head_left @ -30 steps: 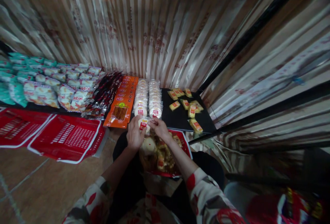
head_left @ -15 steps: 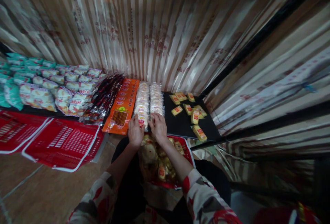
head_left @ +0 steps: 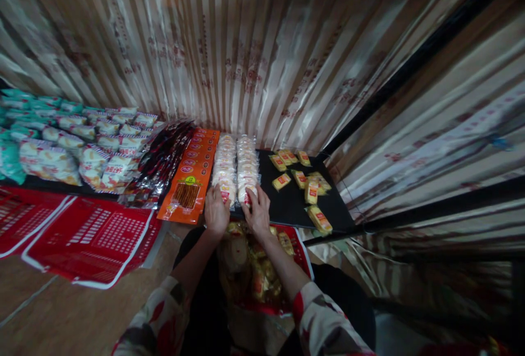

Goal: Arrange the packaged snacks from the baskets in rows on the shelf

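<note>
Two rows of clear-wrapped, round white rice crackers stand side by side on a black shelf (head_left: 283,211). Around the front of the left row (head_left: 225,162) my left hand (head_left: 217,212) has its fingers and thumb on the nearest cracker. My right hand (head_left: 257,212) grips the front cracker of the right row (head_left: 248,162), thumb on the near side and fingers at its right edge. Below my wrists, between my knees, sits a red basket (head_left: 304,255) holding several yellow-wrapped snacks (head_left: 258,282), partly hidden by my right forearm.
Left of the rows lie orange flat packs (head_left: 188,181), dark shiny packets (head_left: 164,153), white snack bags (head_left: 49,159) and teal bags (head_left: 12,159). Loose yellow packets (head_left: 319,219) lie at right. Red baskets (head_left: 94,241) hang below the shelf's left side. A black pole (head_left: 381,93) slants at right.
My right thumb and fingers have spread around the right row's front cracker, whose red label now shows. My left hand stays at the left row. The view has shifted slightly.
</note>
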Tool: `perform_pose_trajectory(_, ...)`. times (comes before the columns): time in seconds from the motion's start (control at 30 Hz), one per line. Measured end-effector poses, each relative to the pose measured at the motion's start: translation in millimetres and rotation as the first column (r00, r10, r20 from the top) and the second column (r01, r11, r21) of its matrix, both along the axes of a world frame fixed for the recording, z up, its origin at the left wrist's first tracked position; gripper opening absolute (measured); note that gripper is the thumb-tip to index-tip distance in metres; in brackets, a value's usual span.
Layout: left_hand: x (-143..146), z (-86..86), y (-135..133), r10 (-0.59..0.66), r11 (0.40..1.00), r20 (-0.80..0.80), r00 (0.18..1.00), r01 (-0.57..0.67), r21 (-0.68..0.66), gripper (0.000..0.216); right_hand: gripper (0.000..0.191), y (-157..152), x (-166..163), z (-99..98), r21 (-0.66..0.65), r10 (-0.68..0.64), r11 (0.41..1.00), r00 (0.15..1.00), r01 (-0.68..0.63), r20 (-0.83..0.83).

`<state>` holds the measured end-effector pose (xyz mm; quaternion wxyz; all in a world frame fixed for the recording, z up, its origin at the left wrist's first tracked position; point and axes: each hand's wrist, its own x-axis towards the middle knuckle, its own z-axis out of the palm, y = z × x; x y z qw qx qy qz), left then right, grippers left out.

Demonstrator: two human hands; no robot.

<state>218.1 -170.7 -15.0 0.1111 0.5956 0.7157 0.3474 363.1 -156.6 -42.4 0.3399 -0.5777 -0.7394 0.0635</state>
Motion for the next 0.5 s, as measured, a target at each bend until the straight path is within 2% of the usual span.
perform_pose_trajectory(0.23, 3, 1.1, 8, 0.007, 0.999, -0.029, 1.0, -0.006, 0.033, 0.05, 0.042, -1, -3, -0.4, 0.027, -0.006, 1.0, 1.0, 0.005, 0.015)
perform_pose_trajectory(0.37, 7, 5.1, 4, 0.05, 0.998, -0.043, 0.998, -0.049, 0.04, 0.053, 0.042, -2, -6, -1.1, 0.011, -0.024, 1.0, 0.999, 0.023, 0.029)
perform_pose_trajectory(0.5, 6, 8.3, -4, 0.014, 0.999, -0.041, 0.999, -0.013, 0.033, 0.051, 0.043, -3, -9, 0.3, -0.031, -0.037, 0.999, 0.999, 0.038, 0.026)
